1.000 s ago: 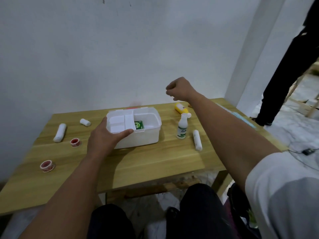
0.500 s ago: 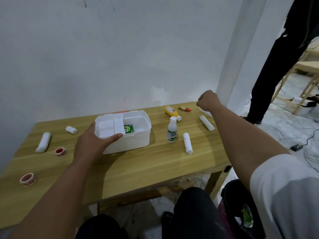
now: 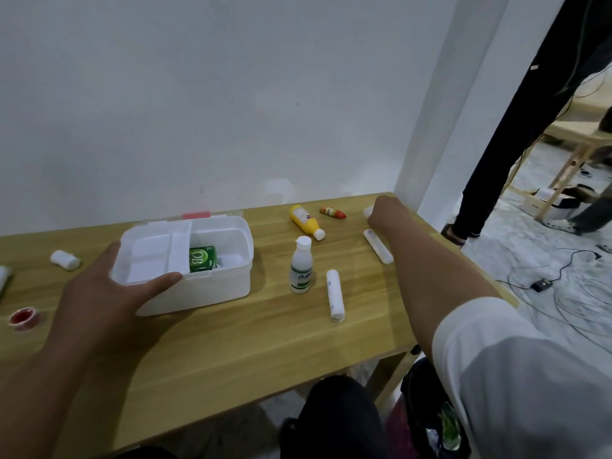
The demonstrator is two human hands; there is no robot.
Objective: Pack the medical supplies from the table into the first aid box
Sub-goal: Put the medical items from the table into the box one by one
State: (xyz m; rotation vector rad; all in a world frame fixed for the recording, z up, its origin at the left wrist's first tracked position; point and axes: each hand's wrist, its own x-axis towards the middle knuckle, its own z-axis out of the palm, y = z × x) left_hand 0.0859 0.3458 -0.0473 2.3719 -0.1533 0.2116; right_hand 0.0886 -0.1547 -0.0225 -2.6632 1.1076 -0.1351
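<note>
The open white first aid box (image 3: pixel 215 293) stands left of the table's centre, with a green carton (image 3: pixel 201 258) inside beside its white tray. My left hand (image 3: pixel 99 303) grips the box's near left corner, thumb over the rim. My right hand (image 3: pixel 385 213) is at the far right corner, fingers curled over a small white item (image 3: pixel 367 212); the grip is hidden. Loose supplies: an upright white bottle (image 3: pixel 301 266), a lying yellow bottle (image 3: pixel 303 218), a small red tube (image 3: pixel 332 212), two long white rolls (image 3: pixel 335 294) (image 3: pixel 377 245), a short roll (image 3: pixel 64 260) and red tape (image 3: pixel 23 316).
The wooden table (image 3: pixel 231 352) stands against a white wall. A person in black (image 3: pixel 516 127) stands past its right end, with cables (image 3: pixel 563 293) on the floor there. A dark bin (image 3: pixel 437 422) sits under the right front corner, beside my knee.
My right hand has swung from above the yellow bottle out to the far right corner and down onto the small white item. My left hand has stayed on the box.
</note>
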